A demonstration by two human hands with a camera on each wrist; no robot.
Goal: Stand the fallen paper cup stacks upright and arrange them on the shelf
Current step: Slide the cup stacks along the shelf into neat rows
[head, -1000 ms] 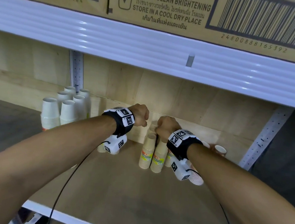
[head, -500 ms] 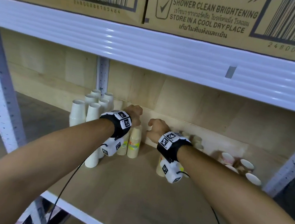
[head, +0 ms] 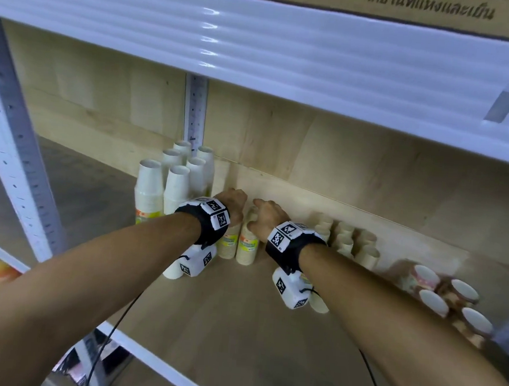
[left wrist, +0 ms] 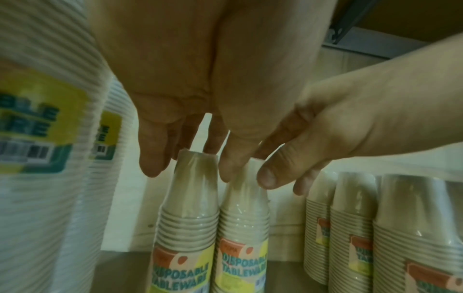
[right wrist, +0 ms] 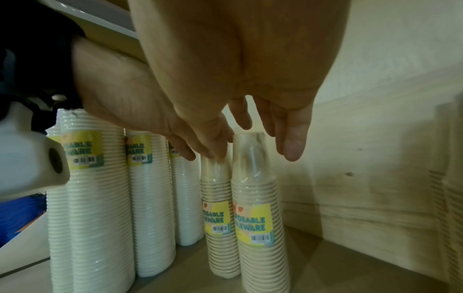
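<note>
Left hand: the left hand [head: 231, 204] reaches to the back of the shelf [head: 236, 328]; its fingers [left wrist: 152, 158] hang down, loosely spread, round the top of the left tan stack [left wrist: 186, 228]. Whether they press it is unclear.
Right hand: the right hand [head: 268, 219] sits just beside the left one, fingers [right wrist: 291, 142] straight and relaxed, pointing down over the right tan stack [right wrist: 258, 218]. The thumb rests at its top, seen from the left wrist.
Tan stacks: both stand upright, wrapped in film, side by side and touching, near the back board [head: 356, 158].
White stacks: a cluster of taller white stacks [head: 176, 183] stands upright just left of the hands, beside the post [head: 195, 109]. One more white stack [head: 171, 273] shows partly under the left wrist camera.
More tan stacks: a group [head: 350, 240] stands upright to the right of the right hand, near the back board.
Patterned cups: stacks [head: 449, 299] at the far right, blurred, with their open mouths facing the camera; they appear to lie on their sides.
In the way: the wrist bands and cameras hide the lower parts of several stacks from the head view.
</note>
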